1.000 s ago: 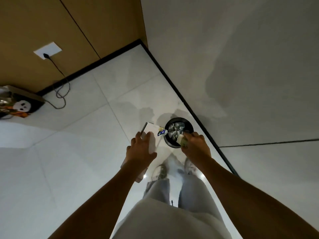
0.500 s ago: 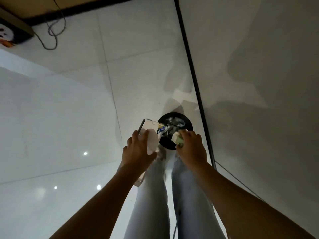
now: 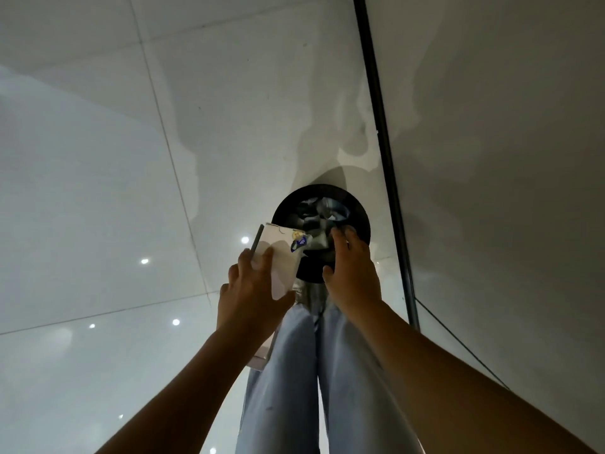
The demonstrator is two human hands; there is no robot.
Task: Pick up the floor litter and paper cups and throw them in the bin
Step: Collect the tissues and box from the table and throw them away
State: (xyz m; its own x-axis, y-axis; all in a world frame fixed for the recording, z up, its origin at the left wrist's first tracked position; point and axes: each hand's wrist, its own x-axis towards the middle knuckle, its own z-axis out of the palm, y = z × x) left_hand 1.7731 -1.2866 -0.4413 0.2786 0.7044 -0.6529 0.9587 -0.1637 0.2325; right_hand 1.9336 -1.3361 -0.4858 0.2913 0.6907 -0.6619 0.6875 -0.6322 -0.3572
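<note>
Left hand gripping collected litter beside the bin, right hand spreading open above it.

The left hand (image 3: 253, 291) is clutching a white paper cup (image 3: 284, 273), a flat pale card (image 3: 278, 235) and a small printed wrapper (image 3: 299, 241). The right hand (image 3: 352, 271) is hovering with fingers loose, holding nothing visible, over the near rim of the black bin (image 3: 358, 213), which is sitting on the tiled floor (image 3: 98, 191) near the wall (image 3: 507, 126).

Tiled floor (image 3: 98, 191) (glossy), black bin (image 3: 360, 211)

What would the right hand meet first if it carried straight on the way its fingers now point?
Most likely the litter piled in the black bin: the right hand reaches over its open mouth with fingers spread, though depth is unclear.
</note>
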